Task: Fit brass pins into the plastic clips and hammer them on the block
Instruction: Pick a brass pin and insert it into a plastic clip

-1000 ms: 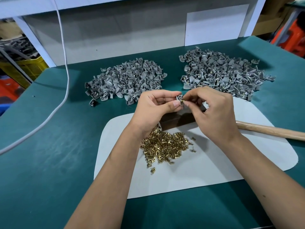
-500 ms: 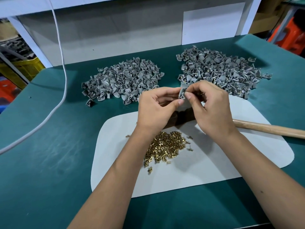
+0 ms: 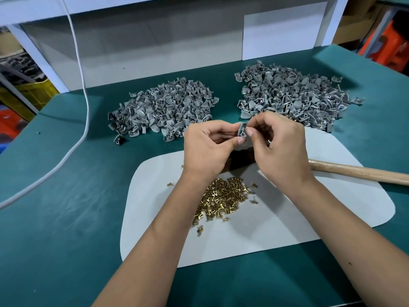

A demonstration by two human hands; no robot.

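Note:
A small grey plastic clip (image 3: pixel 242 131) is held up above the table between both hands. My left hand (image 3: pixel 208 149) pinches its lower edge with thumb and fingers. My right hand (image 3: pixel 280 144) pinches its right side with thumb and forefinger; whether a pin is under those fingertips cannot be seen. A loose heap of brass pins (image 3: pixel 221 199) lies on the white mat (image 3: pixel 332 209) below my wrists. The dark block (image 3: pixel 240 159) is mostly hidden behind my hands. A wooden hammer handle (image 3: pixel 358 172) lies on the mat at the right.
Two heaps of grey clips sit on the green table (image 3: pixel 55 207), one at the back left (image 3: pixel 162 107) and one at the back right (image 3: pixel 294 94) with brass showing in it. A white cable (image 3: pixel 85 120) runs across the left side. A white panel wall stands behind.
Both hands have risen slightly with the clip. The brass pin seen between the fingertips a second ago is no longer visible, and the clip now faces the camera.

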